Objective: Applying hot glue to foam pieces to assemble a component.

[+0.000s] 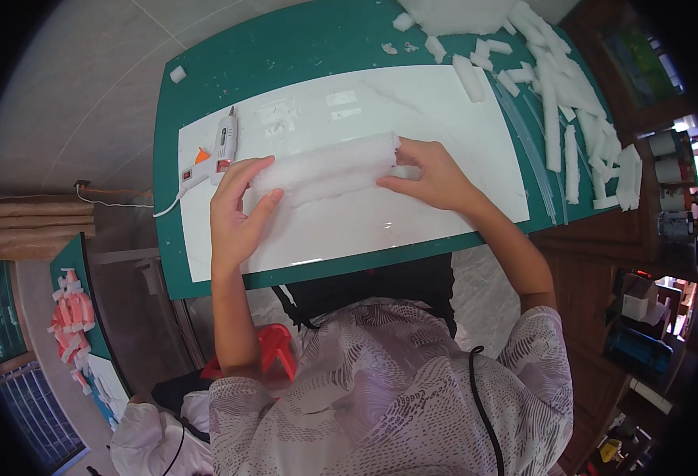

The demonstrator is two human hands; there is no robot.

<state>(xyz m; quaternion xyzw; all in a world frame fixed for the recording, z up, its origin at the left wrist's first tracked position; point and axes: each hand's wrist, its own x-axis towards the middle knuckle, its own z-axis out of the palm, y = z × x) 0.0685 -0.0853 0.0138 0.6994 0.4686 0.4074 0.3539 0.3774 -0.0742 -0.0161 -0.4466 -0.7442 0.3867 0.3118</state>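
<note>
Between my two hands lies a long white foam roll (325, 168), stretched crosswise over a glossy white board (341, 238). My left hand (239, 208) grips its left end, thumb in front and fingers behind. At the other end, my right hand (428, 176) closes on the roll with the thumb below and the fingers at the tip. To the left of the roll, a white glue gun (224, 139) with an orange trigger rests on the board, its nozzle pointing away from me.
White foam strips (551, 111) and several small offcuts pile up at the right of the green table (301, 40). Clear glue sticks (527, 147) lie beside them. A cord (119, 203) runs off left. A person (155, 436) sits at lower left, near a red stool (276, 353).
</note>
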